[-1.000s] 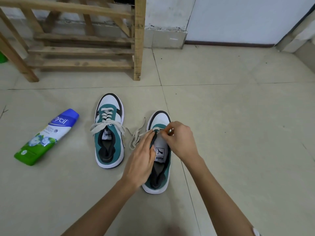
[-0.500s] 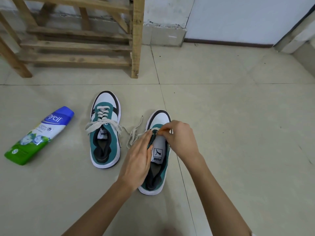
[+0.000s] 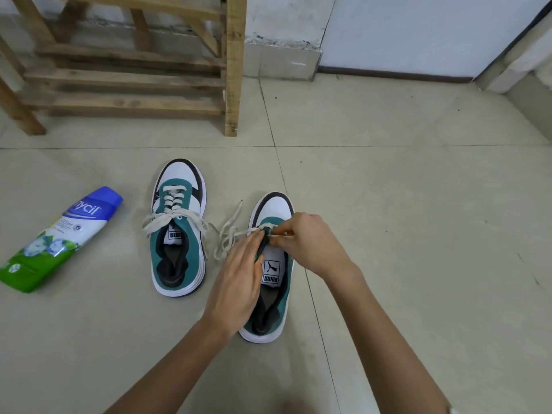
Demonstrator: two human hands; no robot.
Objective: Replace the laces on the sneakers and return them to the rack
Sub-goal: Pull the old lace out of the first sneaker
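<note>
Currently two sneakers (image 3: 191, 249), one bottle (image 3: 68, 234); left fingers (image 3: 254, 245) grip flap (image 3: 264, 239), right fingers (image 3: 288, 234) pinch lace (image 3: 230, 233).

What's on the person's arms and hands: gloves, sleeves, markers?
Nothing on the left hand or right hand: no gloves, no rings visible. Both forearms are bare, no sleeves in view. A small white bit shows by the right forearm at the bottom edge; unclear what.
</note>
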